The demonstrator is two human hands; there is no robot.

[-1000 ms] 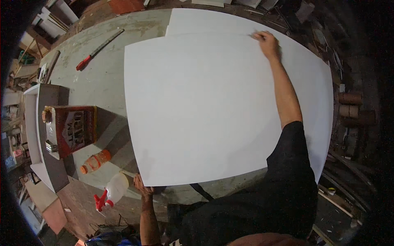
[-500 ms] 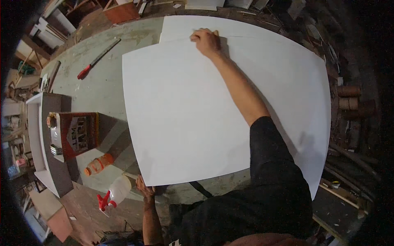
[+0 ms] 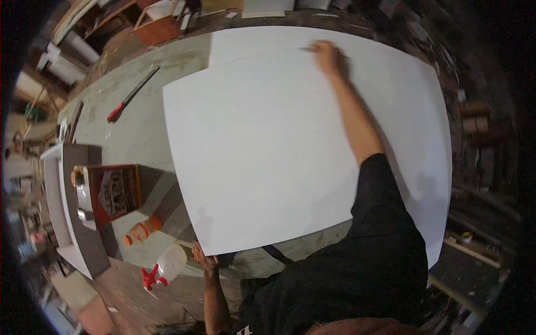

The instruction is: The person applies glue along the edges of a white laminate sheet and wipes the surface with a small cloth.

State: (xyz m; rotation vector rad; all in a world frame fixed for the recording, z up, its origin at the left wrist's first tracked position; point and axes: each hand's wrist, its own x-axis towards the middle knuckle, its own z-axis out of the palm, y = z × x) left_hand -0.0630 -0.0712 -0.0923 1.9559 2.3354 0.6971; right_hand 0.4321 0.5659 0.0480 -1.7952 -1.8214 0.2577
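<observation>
A large white sheet (image 3: pixel 257 151) lies on the green-grey table, over a second white sheet (image 3: pixel 407 111) that shows beyond its far edge and at the right. At the near left corner of the top sheet, my left hand (image 3: pixel 205 259) is closed on the edge; part of its grip is hidden. My right hand (image 3: pixel 330 57), blurred by motion, is at the far edge of the top sheet. Its closed fingers hold a thin, dark, pointed tool (image 3: pixel 306 49), whose exact kind I cannot make out.
Left of the sheets, a red-handled handsaw (image 3: pixel 133 95) lies on the table (image 3: pixel 162 120). Nearer stand a red metal can (image 3: pixel 114 192) and a white open box (image 3: pixel 84 223). An orange bottle (image 3: pixel 143 230) and a red-topped spray bottle (image 3: pixel 170 263) are by the left hand.
My right hand has moved right along the far edge of the top sheet. My left hand stays at the near left corner. The whole view has shifted slightly.
</observation>
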